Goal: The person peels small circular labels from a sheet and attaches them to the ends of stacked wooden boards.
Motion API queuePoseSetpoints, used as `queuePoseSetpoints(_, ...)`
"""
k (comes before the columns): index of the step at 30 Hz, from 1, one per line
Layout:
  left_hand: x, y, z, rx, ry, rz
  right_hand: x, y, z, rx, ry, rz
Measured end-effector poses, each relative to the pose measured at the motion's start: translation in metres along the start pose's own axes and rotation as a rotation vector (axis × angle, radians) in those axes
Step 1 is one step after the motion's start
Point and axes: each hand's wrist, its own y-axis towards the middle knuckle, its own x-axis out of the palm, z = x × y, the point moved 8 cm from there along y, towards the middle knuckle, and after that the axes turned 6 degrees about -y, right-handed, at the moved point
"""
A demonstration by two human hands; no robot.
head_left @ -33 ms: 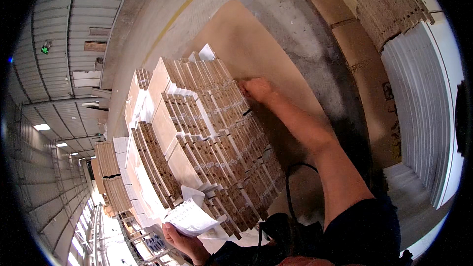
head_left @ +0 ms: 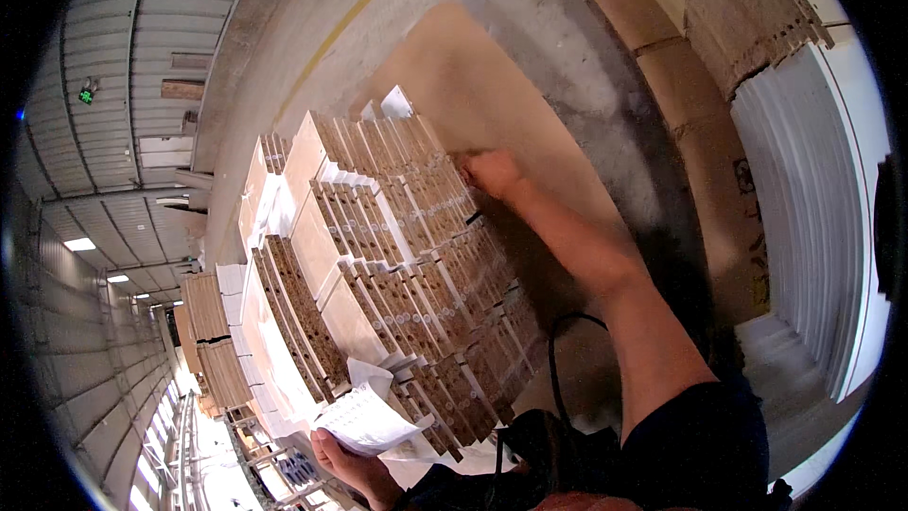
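My left hand point(head_left: 355, 469) holds white printed paper sheets point(head_left: 367, 418) by their near edge, thumb on top, beside the near corner of a stack. The stack is of chipboard panels point(head_left: 416, 270) with pale faces, drilled holes and small round labels along their raw edges. My right arm reaches forward along the stack's right side. At its far right my right hand point(head_left: 494, 173) has its fingers curled in against the panel edges; anything within them is hidden. A small dark piece point(head_left: 474, 218) juts from the panel edges just below that hand.
A large brown sheet point(head_left: 463, 57) lies on the concrete floor beyond the stack. White panels point(head_left: 804, 199) and cardboard point(head_left: 747, 14) stand piled at the right. More stacked boards point(head_left: 213, 322) are at the left. A black cable point(head_left: 558, 360) loops near my body.
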Motion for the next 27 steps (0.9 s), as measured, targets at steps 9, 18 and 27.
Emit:
queuePoseSetpoints(9,-0.02,-0.009,0.018,-0.012,-0.009,0.156,0.02,0.012,0.008,0.065,0.137,-0.052)
queuePoseSetpoints(18,-0.025,-0.02,0.032,0.124,-0.005,0.143,0.013,0.001,0.001,0.114,0.225,-0.001)
queuePoseSetpoints(27,-0.036,-0.029,0.055,0.19,-0.032,0.215,0.037,-0.004,0.013,0.207,0.54,-0.013)
